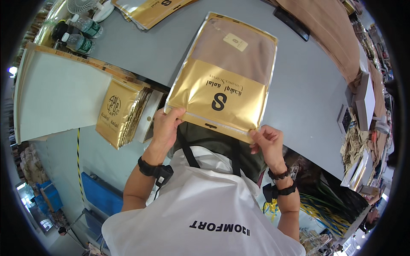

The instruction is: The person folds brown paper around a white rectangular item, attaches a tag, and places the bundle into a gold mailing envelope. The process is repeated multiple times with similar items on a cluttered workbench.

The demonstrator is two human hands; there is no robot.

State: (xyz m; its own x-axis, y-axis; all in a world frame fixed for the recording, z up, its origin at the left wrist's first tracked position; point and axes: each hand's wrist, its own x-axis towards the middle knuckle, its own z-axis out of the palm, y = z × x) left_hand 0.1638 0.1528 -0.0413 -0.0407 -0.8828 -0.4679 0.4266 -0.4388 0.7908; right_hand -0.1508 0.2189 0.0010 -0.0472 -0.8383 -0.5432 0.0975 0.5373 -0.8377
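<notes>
A gold plastic bag (pixel 221 80) with a clear upper window is spread before me, its far part over the grey table. Brown fabric and a cream hang tag (pixel 235 42) show through the window. My left hand (pixel 168 123) pinches the bag's near left corner between thumb and fingers. At the near right corner, my right hand (pixel 267 139) grips the edge with its thumb on top. Left of my left hand stands a stack of similar gold bags (pixel 118 112), partly beside an open drawer. More gold bags (pixel 149 14) lie at the table's far side.
The grey table (pixel 304 96) has a dark flat device (pixel 291 24) at its far right, near a long brown fabric (pixel 333 32). Plastic bottles (pixel 78 43) and a white fan (pixel 104 11) stand far left. White boxes (pixel 365 102) and crumpled paper (pixel 354 147) lie right.
</notes>
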